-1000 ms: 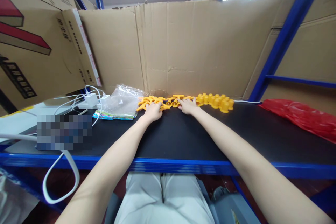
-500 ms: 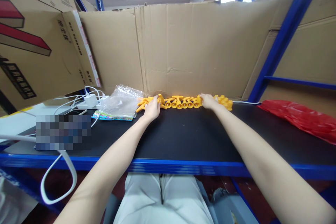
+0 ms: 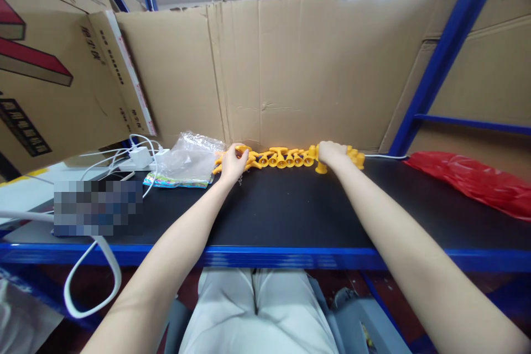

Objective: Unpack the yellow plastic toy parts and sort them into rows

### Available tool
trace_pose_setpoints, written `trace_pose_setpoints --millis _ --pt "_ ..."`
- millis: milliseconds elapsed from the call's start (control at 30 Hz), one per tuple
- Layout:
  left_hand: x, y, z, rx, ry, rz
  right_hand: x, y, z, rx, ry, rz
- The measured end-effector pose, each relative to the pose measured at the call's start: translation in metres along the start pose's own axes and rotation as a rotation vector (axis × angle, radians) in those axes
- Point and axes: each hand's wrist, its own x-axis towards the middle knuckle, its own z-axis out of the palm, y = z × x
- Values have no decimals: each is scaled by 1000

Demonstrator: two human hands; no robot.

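Along the back of the black shelf runs a row of yellow plastic pieces [image 3: 281, 159], several with round cup-like ends facing me. My left hand [image 3: 233, 166] is at the row's left end, thumb and fingers curled around a yellow plastic piece [image 3: 241, 149]. Thin, shiny bits [image 3: 240, 179] show just below that hand, too small to name. At the right end my right hand [image 3: 332, 154] is closed over the yellow pieces, its fingers mostly hidden behind the knuckles. A spool-shaped yellow piece [image 3: 321, 167] shows at its left, and more knobbed yellow pieces [image 3: 357, 158] at its right.
Left of the row lies a clear plastic bag [image 3: 188, 157] with a colourful edge. Further left are white chargers and cables [image 3: 141, 157] and a blurred-out item [image 3: 97, 207]. A red plastic bag [image 3: 468, 180] lies right. Cardboard [image 3: 298, 72] walls the back; a blue beam [image 3: 290, 258] edges the front.
My left hand has shifted slightly left, with a yellow piece now raised at its fingertips. Beside my right hand, a spool-shaped yellow piece has come into sight. The view has tilted slightly.
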Motion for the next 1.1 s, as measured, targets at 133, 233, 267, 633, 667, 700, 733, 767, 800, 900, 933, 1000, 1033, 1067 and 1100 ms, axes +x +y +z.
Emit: trace_pose_setpoints --millis 133,233,267,633,667,700,733,767,800,900,933,1000,1033,1067,1100 --pt "1 4 0 -211 44 -60 -10 -7 -5 62 -66 -138" --pt "2 7 0 -307 61 -135 -27 -17 -7 121 -116 -210" --pt "2 8 0 -330 50 -180 -32 -21 -7 154 -119 -233" --pt "-3 24 -4 -566 -54 -553 -55 -33 16 283 -252 -358" --pt "-3 25 -5 -582 -56 -572 -56 -34 17 263 -218 -362" --pt "-2 24 -5 -600 -58 -589 -56 -36 16 242 -182 -381" --pt "-2 23 -5 -621 -63 -604 -57 -39 16 224 -152 -415" --pt "-2 22 -4 -644 -71 -615 -58 -41 16 212 -132 -455" --pt "-1 21 -4 -667 -80 -623 -59 -44 15 206 -121 -491" --pt "1 17 -2 -726 -105 -640 -62 -51 14 218 -109 -565" --pt "1 16 -1 -739 -113 -646 -63 -53 14 220 -109 -573" --pt "1 15 -1 -754 -127 -658 -64 -56 14 222 -107 -581" --pt "1 14 0 -758 -135 -662 -64 -56 14 225 -105 -579" --pt "1 15 0 -760 -141 -665 -65 -56 15 231 -103 -577" --pt "1 15 0 -761 -148 -666 -65 -56 15 240 -99 -579"
